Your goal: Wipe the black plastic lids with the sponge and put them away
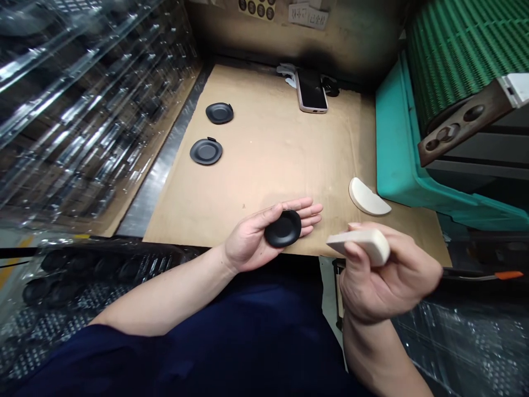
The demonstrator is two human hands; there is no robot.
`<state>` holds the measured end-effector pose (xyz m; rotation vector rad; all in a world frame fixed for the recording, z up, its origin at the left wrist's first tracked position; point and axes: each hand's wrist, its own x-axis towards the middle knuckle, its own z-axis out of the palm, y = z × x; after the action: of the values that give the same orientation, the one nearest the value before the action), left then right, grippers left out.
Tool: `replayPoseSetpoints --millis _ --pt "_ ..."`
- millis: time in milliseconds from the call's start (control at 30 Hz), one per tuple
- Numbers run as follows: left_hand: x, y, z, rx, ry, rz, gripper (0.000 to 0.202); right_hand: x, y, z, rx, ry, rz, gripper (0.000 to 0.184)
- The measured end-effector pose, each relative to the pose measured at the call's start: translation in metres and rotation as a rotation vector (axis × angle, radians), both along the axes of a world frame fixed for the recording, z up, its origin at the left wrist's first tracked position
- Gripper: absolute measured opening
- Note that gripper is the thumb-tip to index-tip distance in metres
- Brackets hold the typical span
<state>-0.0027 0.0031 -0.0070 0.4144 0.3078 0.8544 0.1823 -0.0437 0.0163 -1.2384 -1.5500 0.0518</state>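
My left hand (pixel 256 234) lies palm up with fingers stretched out, holding a black oval dish-shaped plastic piece (pixel 283 228) on the palm, the thumb at its edge. To the right, my right hand (pixel 384 275) pinches a thick cream-coloured pad (pixel 363 245) between thumb and fingers, apart from the black piece. A second cream pad, half-round (pixel 367 197), lies on the cardboard beyond that hand. At the left of the cardboard lie two similar black oval pieces with small tabs, a farther one (pixel 220 113) and a nearer one (pixel 206 151).
Brown cardboard (pixel 264 143) covers the worktop. A phone (pixel 312 91) lies at the back. Stacked clear plastic trays (pixel 91 99) rise at the left. At the right stand a teal bin (pixel 397 138) and a green ribbed belt with a metal bracket (pixel 463 121). More trays sit below, left and right.
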Motion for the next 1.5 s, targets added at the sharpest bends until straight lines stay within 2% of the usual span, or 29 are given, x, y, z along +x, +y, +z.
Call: replayPoseSetpoints --millis 100,200,267,433,533,633,800,933,1133,1300,1400,1500 --pt "0.0 0.0 0.0 -0.026 0.014 -0.006 0.048 -0.003 -0.006 -0.007 0.127 0.072 0.213 0.026" --pt "-0.001 0.0 -0.002 -0.063 0.002 -0.022 0.048 -0.006 -0.007 -0.021 0.088 -0.072 0.468 0.035" --pt "-0.002 0.0 -0.002 -0.084 -0.026 -0.026 0.049 -0.006 -0.008 -0.028 0.042 -0.211 0.553 0.034" --pt "-0.002 0.001 -0.002 -0.105 -0.049 -0.036 0.051 -0.006 -0.009 -0.027 0.058 -0.511 0.554 0.036" --pt "-0.002 0.0 -0.001 -0.095 -0.044 -0.08 0.051 -0.003 -0.006 -0.024 0.077 -0.606 0.524 0.04" --pt "-0.003 0.0 0.0 -0.096 -0.054 -0.083 0.052 -0.002 -0.004 -0.025 0.039 -0.615 0.469 0.044" --pt "-0.003 0.001 0.001 -0.099 -0.08 -0.062 0.055 -0.005 -0.008 -0.027 0.088 -0.622 0.554 0.04" --pt "-0.002 0.001 0.0 -0.102 -0.084 -0.081 0.052 -0.004 -0.008 -0.028 0.052 -0.604 0.48 0.043" --pt "-0.002 0.002 0.003 -0.075 -0.08 -0.055 0.05 -0.015 -0.016 -0.034 0.114 -0.573 0.631 0.039" --pt "-0.002 0.0 0.004 -0.04 -0.044 -0.016 0.042 -0.02 -0.015 -0.038 0.071 -0.505 0.543 0.04" --pt "-0.003 0.001 0.005 -0.031 -0.033 -0.063 0.054 -0.026 -0.013 -0.041 0.115 -0.518 0.638 0.041" --pt "-0.004 0.001 0.006 -0.025 -0.003 -0.118 0.078 -0.035 -0.009 -0.044 0.135 -0.477 0.625 0.044"
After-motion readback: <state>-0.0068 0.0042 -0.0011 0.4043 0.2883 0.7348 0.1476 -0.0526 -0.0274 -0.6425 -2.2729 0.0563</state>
